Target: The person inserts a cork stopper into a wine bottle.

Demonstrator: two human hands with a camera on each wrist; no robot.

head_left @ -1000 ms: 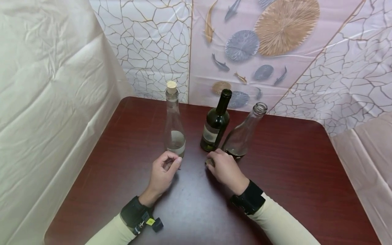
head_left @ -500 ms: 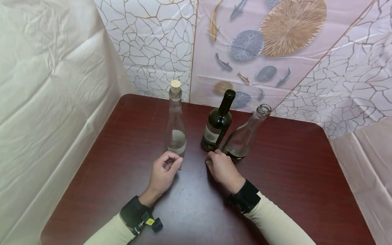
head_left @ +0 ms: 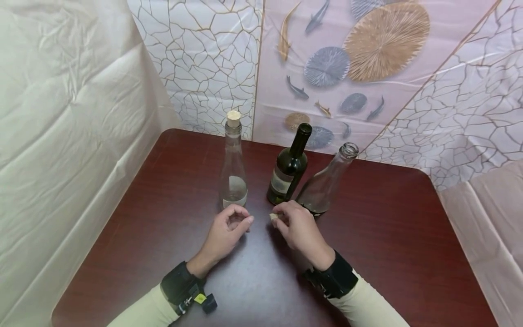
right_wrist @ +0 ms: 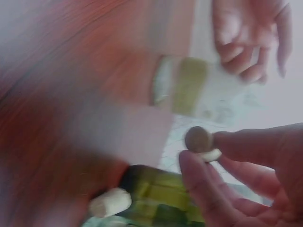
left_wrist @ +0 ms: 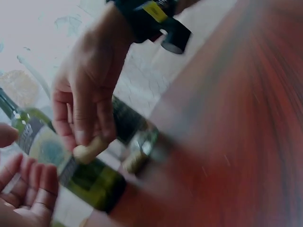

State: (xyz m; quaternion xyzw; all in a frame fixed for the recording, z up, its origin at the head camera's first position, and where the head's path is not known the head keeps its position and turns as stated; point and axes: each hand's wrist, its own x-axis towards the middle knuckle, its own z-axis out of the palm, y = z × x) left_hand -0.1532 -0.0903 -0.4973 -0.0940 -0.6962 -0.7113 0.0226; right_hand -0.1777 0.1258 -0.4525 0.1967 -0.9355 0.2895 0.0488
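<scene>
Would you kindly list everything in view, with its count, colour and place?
Table: 1, red-brown, beneath the bottles
Corked bottle: 1, clear, left in head view
Wine bottle: 1, dark green, middle, uncorked
Open bottle: 1, clear, right in head view
Fitted cork: 1, pale tan, in corked bottle's neck
Held cork: at least 1, tan, in right hand
Loose cork: 1, pale tan, near wine bottle's base
Patterned backdrop: 1, pink and white, behind table
Side cloths: 2, cream left, pinkish right
Wrist bands: 2, black, on wrists
Sleeves: 2, pale yellow, on forearms
Hands: 2, bare, left before corked bottle, right before open bottle
</scene>
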